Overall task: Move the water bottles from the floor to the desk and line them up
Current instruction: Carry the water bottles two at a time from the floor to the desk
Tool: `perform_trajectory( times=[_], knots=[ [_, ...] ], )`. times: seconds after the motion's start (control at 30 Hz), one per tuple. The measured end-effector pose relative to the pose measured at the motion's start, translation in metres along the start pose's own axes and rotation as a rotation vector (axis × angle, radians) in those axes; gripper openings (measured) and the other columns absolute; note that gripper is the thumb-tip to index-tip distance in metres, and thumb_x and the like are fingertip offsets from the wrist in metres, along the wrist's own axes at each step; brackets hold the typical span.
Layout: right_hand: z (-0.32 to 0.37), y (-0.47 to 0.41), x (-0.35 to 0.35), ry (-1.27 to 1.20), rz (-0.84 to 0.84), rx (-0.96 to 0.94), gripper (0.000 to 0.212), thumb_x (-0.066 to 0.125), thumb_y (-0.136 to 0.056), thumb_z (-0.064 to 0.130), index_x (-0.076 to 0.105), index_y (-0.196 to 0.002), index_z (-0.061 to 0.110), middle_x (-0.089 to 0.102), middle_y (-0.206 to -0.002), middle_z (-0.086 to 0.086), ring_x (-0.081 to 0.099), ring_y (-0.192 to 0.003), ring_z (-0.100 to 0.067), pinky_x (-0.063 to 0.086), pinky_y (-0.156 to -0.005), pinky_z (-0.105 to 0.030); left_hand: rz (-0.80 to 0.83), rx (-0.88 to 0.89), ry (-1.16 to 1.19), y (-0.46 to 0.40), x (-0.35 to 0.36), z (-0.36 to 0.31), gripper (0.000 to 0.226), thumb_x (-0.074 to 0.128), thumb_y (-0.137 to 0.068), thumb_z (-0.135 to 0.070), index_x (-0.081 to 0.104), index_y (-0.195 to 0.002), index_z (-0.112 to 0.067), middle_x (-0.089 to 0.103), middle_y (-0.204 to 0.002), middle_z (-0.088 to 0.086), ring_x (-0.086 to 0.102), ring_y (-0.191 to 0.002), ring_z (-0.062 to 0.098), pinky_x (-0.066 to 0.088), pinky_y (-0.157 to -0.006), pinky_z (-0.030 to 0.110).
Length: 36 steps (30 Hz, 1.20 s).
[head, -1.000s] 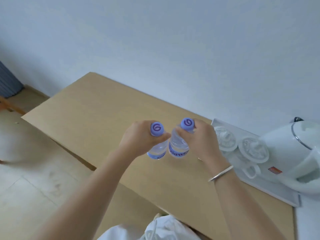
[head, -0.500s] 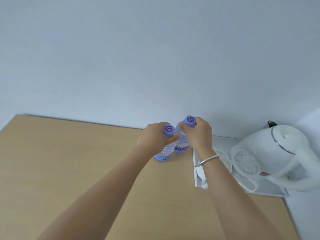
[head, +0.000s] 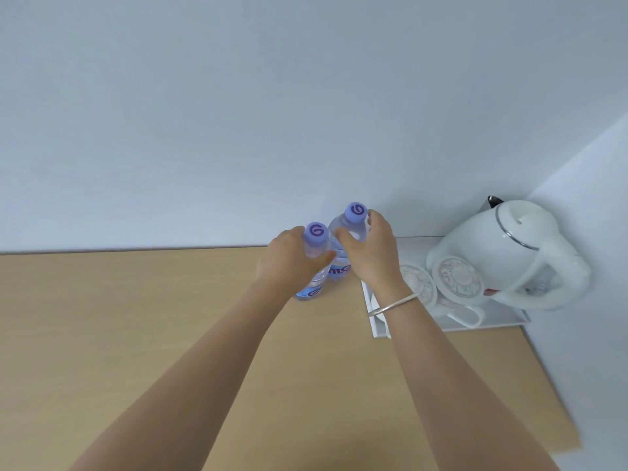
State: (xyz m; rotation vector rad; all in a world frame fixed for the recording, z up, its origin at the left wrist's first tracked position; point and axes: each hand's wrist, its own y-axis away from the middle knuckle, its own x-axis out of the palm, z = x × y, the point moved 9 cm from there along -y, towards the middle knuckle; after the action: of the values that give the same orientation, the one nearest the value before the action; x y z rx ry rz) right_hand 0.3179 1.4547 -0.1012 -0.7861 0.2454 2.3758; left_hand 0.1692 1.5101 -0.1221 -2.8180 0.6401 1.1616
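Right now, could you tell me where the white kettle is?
In the head view the white kettle stands at the far right of the desk, in the corner by the wall, on a white tray behind two lidded cups.

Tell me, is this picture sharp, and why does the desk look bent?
Head view: mostly sharp, with even soft light and no glare; faint shadows fall on the wall behind the two bottles and the kettle; the wide lens bows the desk edge and stretches the forearms; the right desk corner looks slightly smeared.

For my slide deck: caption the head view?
Left hand and right hand each grip a purple-capped water bottle upright on the desk.
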Motion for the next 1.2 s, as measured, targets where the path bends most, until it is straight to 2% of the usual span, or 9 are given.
perform_trajectory(
  times=[0.1, 0.17, 0.27, 0.33, 0.47, 0.6, 0.83, 1.0, 1.2],
  knots=[
    [-0.003, 0.018, -0.008, 0.023, 0.006, -0.029, 0.04, 0.058, -0.089, 0.02, 0.049, -0.126, 0.007, 0.051, -0.119, -0.002, 0.047, -0.114, -0.017, 0.029, -0.078, -0.014, 0.092, -0.139, -0.133, 0.011, 0.016, 0.022, 0.048, 0.06, -0.079, -0.047, 0.05, -0.106, -0.009, 0.057, -0.09, 0.0, 0.058, -0.087, 0.025, 0.045, -0.067, 0.032],
    [-0.003, 0.032, -0.015, 0.021, 0.018, -0.052, 0.036, 0.056, -0.09, 0.015, 0.052, -0.125, 0.007, 0.056, -0.124, -0.004, 0.05, -0.116, -0.019, 0.038, -0.092, -0.023, 0.25, -0.204, -0.333, 0.025, 0.032, 0.033, 0.049, 0.054, -0.077, -0.05, 0.056, -0.106, -0.011, 0.058, -0.089, 0.0, 0.059, -0.084, 0.024, 0.042, -0.066, 0.029],
    [-0.009, 0.061, -0.032, -0.017, 0.011, -0.054, 0.032, 0.055, -0.089, 0.011, 0.057, -0.121, 0.006, 0.061, -0.122, -0.005, 0.055, -0.113, -0.017, 0.043, -0.098, -0.033, 0.442, -0.198, -0.485, 0.053, 0.056, 0.029, 0.04, 0.053, -0.083, -0.054, 0.05, -0.088, -0.014, 0.052, -0.08, -0.002, 0.057, -0.09, 0.022, 0.043, -0.074, 0.029],
    [-0.018, 0.083, -0.049, -0.038, -0.003, -0.029, 0.029, 0.055, -0.089, 0.009, 0.059, -0.117, 0.006, 0.062, -0.118, -0.005, 0.056, -0.111, -0.016, 0.043, -0.097, -0.029, 0.493, -0.128, -0.507, 0.071, 0.071, 0.009, 0.039, 0.052, -0.086, -0.054, 0.049, -0.084, -0.015, 0.053, -0.083, -0.003, 0.058, -0.093, 0.022, 0.043, -0.076, 0.03],
    [-0.052, 0.134, -0.099, -0.043, -0.063, 0.037, 0.025, 0.054, -0.09, 0.009, 0.062, -0.113, 0.006, 0.064, -0.111, -0.002, 0.055, -0.106, -0.011, 0.04, -0.093, -0.02, 0.528, 0.096, -0.525, 0.109, 0.105, -0.054, 0.048, 0.05, -0.09, -0.051, 0.055, -0.115, -0.011, 0.055, -0.111, -0.002, 0.055, -0.104, 0.021, 0.044, -0.082, 0.031],
    [-0.104, 0.195, -0.163, 0.033, -0.151, 0.122, 0.027, 0.053, -0.091, 0.012, 0.061, -0.117, 0.008, 0.063, -0.116, 0.0, 0.054, -0.108, -0.01, 0.033, -0.084, -0.011, 0.586, 0.277, -0.568, 0.168, 0.154, -0.114, 0.047, 0.049, -0.09, -0.05, 0.055, -0.12, -0.014, 0.058, -0.12, 0.0, 0.055, -0.109, 0.019, 0.043, -0.083, 0.03],
    [-0.22, 0.332, -0.276, -0.013, -0.268, 0.433, 0.031, 0.053, -0.093, 0.023, 0.057, -0.123, 0.016, 0.055, -0.127, 0.003, 0.05, -0.115, -0.009, 0.036, -0.092, -0.019, 0.717, 0.577, -0.564, 0.31, 0.266, -0.206, 0.041, 0.048, -0.09, -0.052, 0.059, -0.117, -0.023, 0.061, -0.116, -0.004, 0.057, -0.111, 0.017, 0.043, -0.084, 0.028],
    [-0.289, 0.439, -0.377, 0.159, -0.366, 0.572, 0.033, 0.047, -0.096, 0.025, 0.052, -0.127, 0.016, 0.049, -0.134, 0.004, 0.05, -0.109, -0.011, 0.034, -0.084, -0.018, 0.774, 0.772, -0.558, 0.409, 0.338, -0.257, 0.046, 0.05, -0.09, -0.051, 0.052, -0.129, -0.027, 0.059, -0.123, -0.01, 0.055, -0.112, 0.012, 0.042, -0.09, 0.025],
    [-0.352, 0.533, -0.467, 0.294, -0.465, 0.716, 0.036, 0.046, -0.095, 0.026, 0.052, -0.128, 0.012, 0.053, -0.13, -0.002, 0.049, -0.118, -0.018, 0.04, -0.096, -0.03, 0.848, 0.872, -0.644, 0.491, 0.411, -0.309, 0.043, 0.049, -0.089, -0.053, 0.054, -0.124, -0.028, 0.059, -0.119, -0.011, 0.055, -0.11, 0.014, 0.042, -0.094, 0.029]
  ],
)
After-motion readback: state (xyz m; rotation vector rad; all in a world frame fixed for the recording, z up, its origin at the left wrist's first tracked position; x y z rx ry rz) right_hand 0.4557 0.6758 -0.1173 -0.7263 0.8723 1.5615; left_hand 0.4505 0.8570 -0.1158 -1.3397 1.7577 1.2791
